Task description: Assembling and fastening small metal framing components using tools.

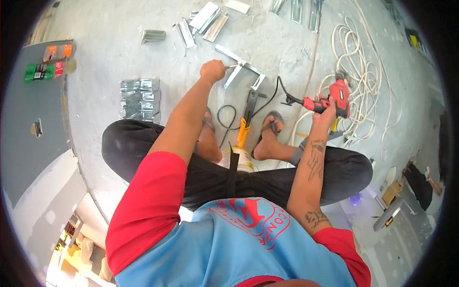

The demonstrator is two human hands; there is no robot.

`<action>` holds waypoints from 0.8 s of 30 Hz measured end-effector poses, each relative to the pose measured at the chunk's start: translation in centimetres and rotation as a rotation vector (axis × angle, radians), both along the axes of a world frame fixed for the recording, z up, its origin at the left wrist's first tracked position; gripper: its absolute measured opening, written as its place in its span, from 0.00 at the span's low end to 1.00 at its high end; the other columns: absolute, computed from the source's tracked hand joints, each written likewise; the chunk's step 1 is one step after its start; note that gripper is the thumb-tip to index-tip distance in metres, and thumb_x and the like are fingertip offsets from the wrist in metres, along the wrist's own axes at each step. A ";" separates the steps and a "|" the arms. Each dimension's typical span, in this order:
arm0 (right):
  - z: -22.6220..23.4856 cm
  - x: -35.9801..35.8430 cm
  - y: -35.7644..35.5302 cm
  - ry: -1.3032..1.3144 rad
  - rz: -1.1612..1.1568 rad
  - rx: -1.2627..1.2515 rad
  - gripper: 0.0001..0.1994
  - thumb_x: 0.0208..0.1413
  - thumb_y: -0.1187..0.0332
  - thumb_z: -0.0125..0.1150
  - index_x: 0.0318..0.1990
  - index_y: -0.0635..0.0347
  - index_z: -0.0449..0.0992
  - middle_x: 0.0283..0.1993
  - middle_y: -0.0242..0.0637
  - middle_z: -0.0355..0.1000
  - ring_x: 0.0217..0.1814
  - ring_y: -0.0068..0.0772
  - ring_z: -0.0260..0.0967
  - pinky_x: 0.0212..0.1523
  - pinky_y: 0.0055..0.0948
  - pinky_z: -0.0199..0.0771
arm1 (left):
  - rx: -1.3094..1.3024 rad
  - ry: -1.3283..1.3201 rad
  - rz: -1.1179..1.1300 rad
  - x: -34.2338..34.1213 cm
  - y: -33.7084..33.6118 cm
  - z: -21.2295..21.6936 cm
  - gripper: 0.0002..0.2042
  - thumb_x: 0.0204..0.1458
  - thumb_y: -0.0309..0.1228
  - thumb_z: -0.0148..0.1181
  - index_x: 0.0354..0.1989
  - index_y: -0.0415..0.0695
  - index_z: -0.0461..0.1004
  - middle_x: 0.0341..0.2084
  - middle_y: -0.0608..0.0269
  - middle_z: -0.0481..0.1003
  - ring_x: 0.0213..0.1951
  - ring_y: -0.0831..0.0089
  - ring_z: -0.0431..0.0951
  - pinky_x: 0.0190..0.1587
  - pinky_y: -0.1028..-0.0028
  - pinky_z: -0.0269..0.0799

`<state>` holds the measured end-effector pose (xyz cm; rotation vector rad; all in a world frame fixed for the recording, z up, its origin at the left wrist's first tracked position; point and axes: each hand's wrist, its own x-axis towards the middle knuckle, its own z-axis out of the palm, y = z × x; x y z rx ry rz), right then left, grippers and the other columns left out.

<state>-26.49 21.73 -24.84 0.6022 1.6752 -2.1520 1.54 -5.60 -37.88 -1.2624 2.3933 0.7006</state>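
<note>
My left hand [213,71] is closed in a fist in front of me, just left of an angular metal bracket [239,66] made of joined channel pieces. Something thin shows between the fist and the bracket, too small to name. Over on the right, my right hand [326,113] grips a red power drill [339,98], whose front end points away from me. A black cord runs from its handle toward my feet. On the floor between my feet lies a hand tool with yellow handles [243,133] and a dark metal head.
Shiny metal pieces [139,100] lie stacked at left. Loose metal channel offcuts [184,33] are scattered farther off. A pale coiled cable [356,71] spreads behind the drill. Two plastic bottles [43,71] rest at far left. A person [420,184] is partly visible at right.
</note>
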 end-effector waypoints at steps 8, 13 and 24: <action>12.4 5.3 -2.9 0.118 0.668 0.545 0.07 0.51 0.77 0.60 0.38 0.67 0.71 0.28 0.41 0.73 0.24 0.33 0.74 0.20 0.28 0.74 | 0.063 -0.013 0.027 -0.4 0.0 0.8 0.11 0.49 0.36 0.56 0.35 0.43 0.79 0.37 0.51 0.78 0.40 0.55 0.79 0.41 0.59 0.74; 15.2 5.4 -6.5 0.462 1.103 0.751 0.25 0.48 0.71 0.65 0.52 0.66 0.62 0.30 0.38 0.74 0.22 0.25 0.72 0.18 0.24 0.71 | 0.052 0.025 0.014 -0.7 -0.1 0.4 0.10 0.48 0.35 0.57 0.34 0.43 0.79 0.35 0.52 0.78 0.38 0.56 0.79 0.39 0.59 0.74; 14.9 7.5 -12.4 0.591 1.417 0.849 0.32 0.46 0.70 0.65 0.60 0.62 0.60 0.31 0.45 0.76 0.21 0.31 0.74 0.21 0.28 0.72 | 0.083 0.001 -0.003 -0.8 0.0 1.1 0.11 0.50 0.30 0.50 0.36 0.45 0.80 0.37 0.56 0.79 0.40 0.59 0.80 0.39 0.63 0.76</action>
